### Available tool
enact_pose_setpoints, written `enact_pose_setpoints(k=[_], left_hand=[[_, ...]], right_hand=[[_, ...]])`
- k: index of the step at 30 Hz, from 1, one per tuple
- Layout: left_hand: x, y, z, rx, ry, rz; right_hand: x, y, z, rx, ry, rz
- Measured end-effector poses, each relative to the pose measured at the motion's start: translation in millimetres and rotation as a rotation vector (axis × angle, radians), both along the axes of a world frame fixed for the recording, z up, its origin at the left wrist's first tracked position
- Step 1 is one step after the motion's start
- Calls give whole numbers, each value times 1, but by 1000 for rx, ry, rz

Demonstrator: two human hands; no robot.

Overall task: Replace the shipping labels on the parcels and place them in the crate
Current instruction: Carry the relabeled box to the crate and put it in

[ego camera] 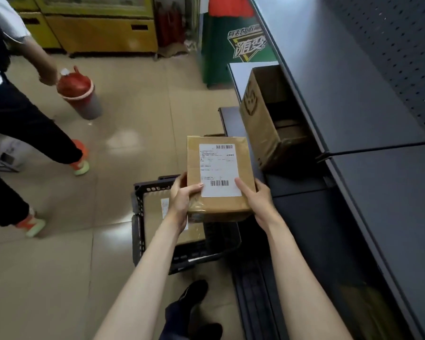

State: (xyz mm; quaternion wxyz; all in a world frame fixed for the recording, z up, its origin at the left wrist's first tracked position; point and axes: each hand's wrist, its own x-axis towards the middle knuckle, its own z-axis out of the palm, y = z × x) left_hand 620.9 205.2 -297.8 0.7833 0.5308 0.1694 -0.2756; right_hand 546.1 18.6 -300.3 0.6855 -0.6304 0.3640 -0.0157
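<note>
In the middle of the frame, the left hand (182,197) is gripping the parcel (218,177) by its left edge, over the black crate (139,212). The right hand (256,196) is gripping its right edge. The stiff cardboard box is looking light, so holding both side edges is probably working best.

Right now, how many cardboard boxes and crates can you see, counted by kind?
Labelled parcels: 2, the parcel in both hands and the parcel in the crate
Open cardboard boxes: 1, the open box on the shelf
Black crates: 1, the black crate
Total: 4
</note>
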Motion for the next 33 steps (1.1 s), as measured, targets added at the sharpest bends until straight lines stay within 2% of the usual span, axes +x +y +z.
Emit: enact_pose_setpoints(k=[9, 21, 28, 33], left_hand=[[0, -30, -106, 88, 94, -47], [-3, -46, -234, 231, 165, -245], [2, -64, -296, 349, 165, -303], [4, -81, -322, 401, 145, -327]], right_hand=[[8, -38, -103, 38, 156, 97], [1, -64, -212, 41, 317, 209], [11, -68, -263, -43, 327, 187], [17, -72, -300, -207, 376, 113]])
